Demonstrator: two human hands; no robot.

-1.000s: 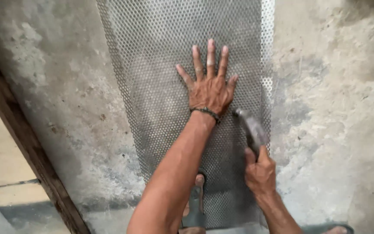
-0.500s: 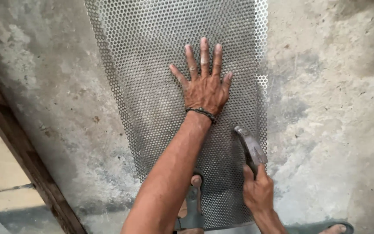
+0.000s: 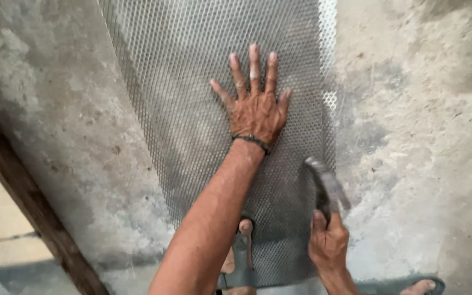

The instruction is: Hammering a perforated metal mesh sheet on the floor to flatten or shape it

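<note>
Your left hand (image 3: 255, 106) lies flat with fingers spread wide on the perforated metal mesh sheet (image 3: 192, 109), which covers the middle of the concrete floor (image 3: 422, 136). Your right hand (image 3: 328, 243) grips a hammer (image 3: 328, 188) near the sheet's right edge.

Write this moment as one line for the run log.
left hand: flat on metal mesh sheet | right hand: grips hammer | mesh on concrete floor

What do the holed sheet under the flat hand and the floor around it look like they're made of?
The sheet looks like thin perforated or expanded metal: dull silver-grey, even rows of small holes, a faint sheen. The left hand lies spread on it. The floor looks like bare concrete: rough, blotchy grey, matte. The right hand grips a hammer, its head seemingly grey metal, though blurred.
</note>
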